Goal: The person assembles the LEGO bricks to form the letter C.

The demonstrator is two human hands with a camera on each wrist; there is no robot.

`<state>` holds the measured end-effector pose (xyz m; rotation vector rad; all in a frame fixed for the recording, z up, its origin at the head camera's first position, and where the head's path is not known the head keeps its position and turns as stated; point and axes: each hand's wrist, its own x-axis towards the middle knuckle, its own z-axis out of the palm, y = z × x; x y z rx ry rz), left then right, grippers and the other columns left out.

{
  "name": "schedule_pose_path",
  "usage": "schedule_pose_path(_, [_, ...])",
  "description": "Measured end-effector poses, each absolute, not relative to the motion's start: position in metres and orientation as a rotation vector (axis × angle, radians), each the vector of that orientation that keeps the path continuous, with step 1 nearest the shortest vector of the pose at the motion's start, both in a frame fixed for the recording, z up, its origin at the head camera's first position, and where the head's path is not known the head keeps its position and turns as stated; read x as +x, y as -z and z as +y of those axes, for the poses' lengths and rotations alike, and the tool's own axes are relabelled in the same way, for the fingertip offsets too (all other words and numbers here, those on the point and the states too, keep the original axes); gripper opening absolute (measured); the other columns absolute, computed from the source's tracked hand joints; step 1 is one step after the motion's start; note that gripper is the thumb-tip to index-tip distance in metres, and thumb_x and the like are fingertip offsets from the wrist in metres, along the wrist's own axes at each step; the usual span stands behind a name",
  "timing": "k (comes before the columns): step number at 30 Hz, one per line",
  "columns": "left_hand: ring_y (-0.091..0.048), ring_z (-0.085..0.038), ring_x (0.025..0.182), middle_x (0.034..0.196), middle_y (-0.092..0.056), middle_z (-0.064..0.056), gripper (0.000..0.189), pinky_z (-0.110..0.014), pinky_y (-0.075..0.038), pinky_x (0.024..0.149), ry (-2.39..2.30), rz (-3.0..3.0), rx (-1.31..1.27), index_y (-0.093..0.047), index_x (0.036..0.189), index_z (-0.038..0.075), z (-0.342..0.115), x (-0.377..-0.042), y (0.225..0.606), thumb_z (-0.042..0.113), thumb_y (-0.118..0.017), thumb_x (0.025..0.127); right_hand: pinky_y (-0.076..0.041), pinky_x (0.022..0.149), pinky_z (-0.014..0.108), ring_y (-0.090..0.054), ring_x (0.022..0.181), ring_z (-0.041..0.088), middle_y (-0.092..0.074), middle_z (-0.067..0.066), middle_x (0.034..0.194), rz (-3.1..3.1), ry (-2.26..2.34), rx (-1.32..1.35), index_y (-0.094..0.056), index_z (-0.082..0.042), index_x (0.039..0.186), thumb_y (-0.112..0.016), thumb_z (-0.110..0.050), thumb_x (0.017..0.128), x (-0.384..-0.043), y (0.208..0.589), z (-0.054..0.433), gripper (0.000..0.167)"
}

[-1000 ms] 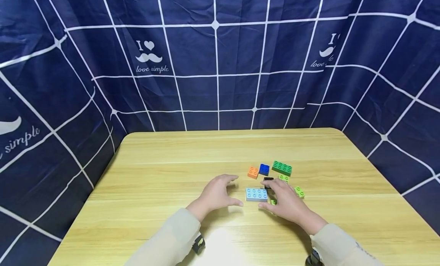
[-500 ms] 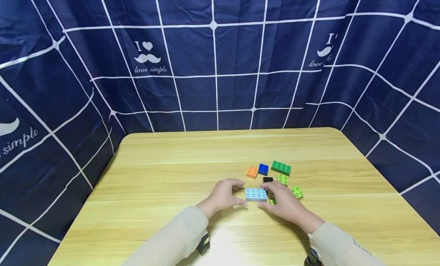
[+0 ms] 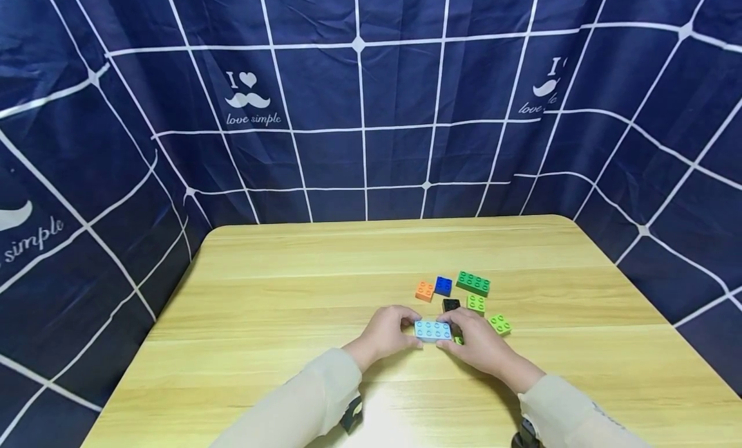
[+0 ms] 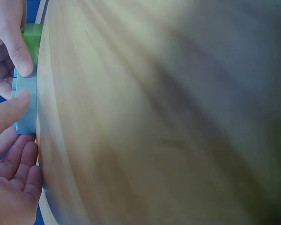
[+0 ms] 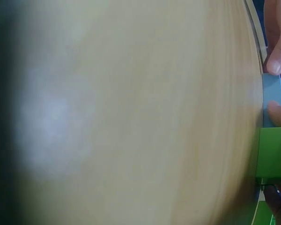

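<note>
A light blue building brick (image 3: 433, 331) with two rows of studs lies between my two hands. My left hand (image 3: 387, 332) pinches its left end, thumb on the near side and fingers on the far side. At the right end, my right hand (image 3: 478, 340) pinches the same brick in a like way. In the left wrist view both thumbs rest on the side of the blue brick (image 4: 26, 115). A light green brick (image 3: 459, 340) is mostly hidden beneath my right hand. The right wrist view shows a green brick (image 5: 271, 152) right beside the blue one.
Behind the hands lie an orange brick (image 3: 424, 291), a dark blue brick (image 3: 443, 286), a long green brick (image 3: 473, 283) and a black brick (image 3: 450, 304). Light green bricks (image 3: 476, 304) sit near the right hand. A dark blue grid curtain (image 3: 324, 158) surrounds the wooden table (image 3: 278, 274).
My left hand has moved right and closed in on the left end of the light blue brick. The right hand stays at its right end, and the brick has barely shifted.
</note>
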<state>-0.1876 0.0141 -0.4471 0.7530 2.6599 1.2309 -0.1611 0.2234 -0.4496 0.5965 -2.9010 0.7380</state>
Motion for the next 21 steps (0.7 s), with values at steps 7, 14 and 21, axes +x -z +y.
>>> schedule_pose_path(7, [-0.059, -0.007, 0.083, 0.094, -0.067, 0.004, 0.036, -0.019, -0.048, 0.077, -1.291, 2.622, 0.716, -0.071, 0.101, 0.007, 0.006, -0.188, 0.445, 0.013, -0.086, 0.069, -0.048, 0.072, 0.031, -0.052, 0.081, 0.008, -0.056, -0.01, 0.092, -2.911, -0.756, 0.58, -0.065, -0.013, 0.108, -0.081, -0.027, 0.076, -0.161, 0.442, 0.217, 0.038])
schedule_pose_path(14, [-0.06, -0.011, 0.087, 0.097, -0.066, 0.002, 0.032, -0.022, -0.05, 0.08, -1.32, 2.592, 0.735, -0.071, 0.101, 0.007, -0.012, -0.189, 0.443, 0.012, -0.084, 0.072, -0.049, 0.077, 0.035, -0.056, 0.087, 0.011, -0.059, -0.007, 0.098, -2.898, -0.829, 0.627, -0.065, -0.015, 0.107, -0.08, -0.024, 0.077, -0.164, 0.438, 0.202, 0.035])
schedule_pose_path(21, [-0.059, -0.011, 0.089, 0.098, -0.064, 0.005, 0.03, -0.025, -0.05, 0.082, -1.309, 2.586, 0.746, -0.07, 0.101, 0.009, -0.037, -0.187, 0.439, 0.014, -0.082, 0.074, -0.048, 0.083, 0.038, -0.056, 0.092, 0.012, -0.06, -0.006, 0.103, -2.901, -0.939, 0.669, -0.064, -0.015, 0.108, -0.079, -0.024, 0.079, -0.165, 0.438, 0.183, 0.034])
